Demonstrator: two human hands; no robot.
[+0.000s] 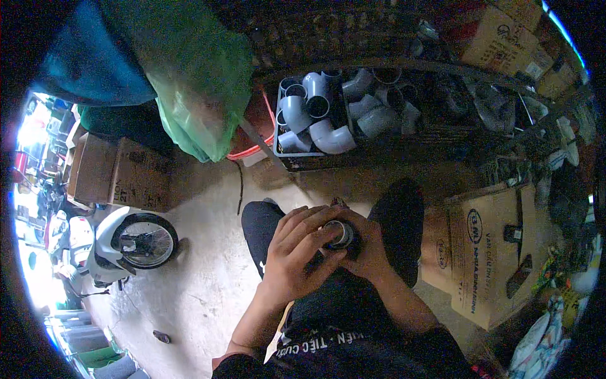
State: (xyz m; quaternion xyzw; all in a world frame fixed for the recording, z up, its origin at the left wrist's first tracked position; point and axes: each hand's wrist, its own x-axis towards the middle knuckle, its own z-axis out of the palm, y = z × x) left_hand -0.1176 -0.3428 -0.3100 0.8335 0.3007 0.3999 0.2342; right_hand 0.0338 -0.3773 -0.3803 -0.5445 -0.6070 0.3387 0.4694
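Both my hands are closed around a small round pipe fitting (pixel 344 234), held in front of my lap between my knees. Its pale ring-shaped end faces up, and the rest of its body is mostly hidden by my fingers. My left hand (pixel 292 250) lies over its left side, with the fingers reaching across the top. From the right, my right hand (pixel 370 247) wraps its other side. Ahead of my knees, a crate (pixel 291 155) holds several grey elbow pipe fittings (pixel 297 114).
More grey elbows (pixel 379 121) lie right of the crate. Cardboard boxes stand at the right (pixel 470 278) and left (pixel 140 174). A green plastic bag (pixel 196 82) hangs over a red-rimmed container (pixel 257 150). A motorbike's front wheel (pixel 148 241) is on my left.
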